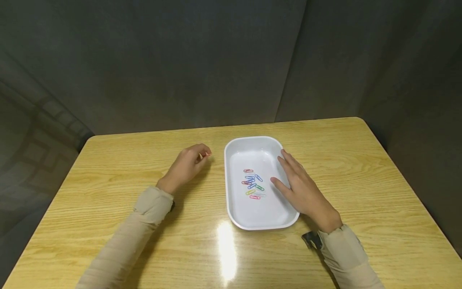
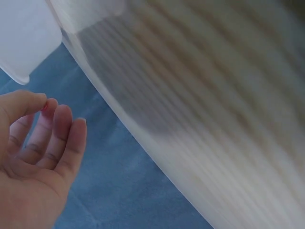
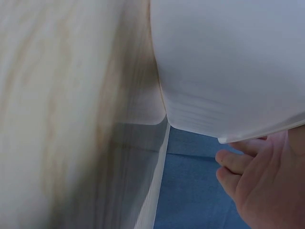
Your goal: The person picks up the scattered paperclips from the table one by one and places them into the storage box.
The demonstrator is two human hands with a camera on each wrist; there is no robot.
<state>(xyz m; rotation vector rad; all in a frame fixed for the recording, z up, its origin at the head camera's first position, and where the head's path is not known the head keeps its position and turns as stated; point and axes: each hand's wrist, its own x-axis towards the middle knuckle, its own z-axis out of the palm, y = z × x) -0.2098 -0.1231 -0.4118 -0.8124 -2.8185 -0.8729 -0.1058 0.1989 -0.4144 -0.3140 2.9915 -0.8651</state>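
Observation:
To the left of a white tray [image 1: 231, 208], my left hand [image 1: 187, 164] is raised over the table, pinching a small red paper clip [image 2: 44, 108] between thumb and forefinger. Only a bit of that clip shows. My right hand [image 1: 303, 186] lies over the tray's right rim with its fingers extended and its thumb above the inside. On the tray's bottom lie several paper clips in a loose group: a red clip [image 1: 248, 171] at the far end, blue ones [image 1: 258, 177], a green clip [image 1: 259, 187], a yellow clip [image 1: 250, 192] and a pink clip [image 1: 254, 197].
The tray stands on a wooden table [image 1: 361, 180] with light grain. Dark grey curtains [image 1: 180, 72] hang behind the table and at its sides. A bright reflection shows on the table in front of the tray.

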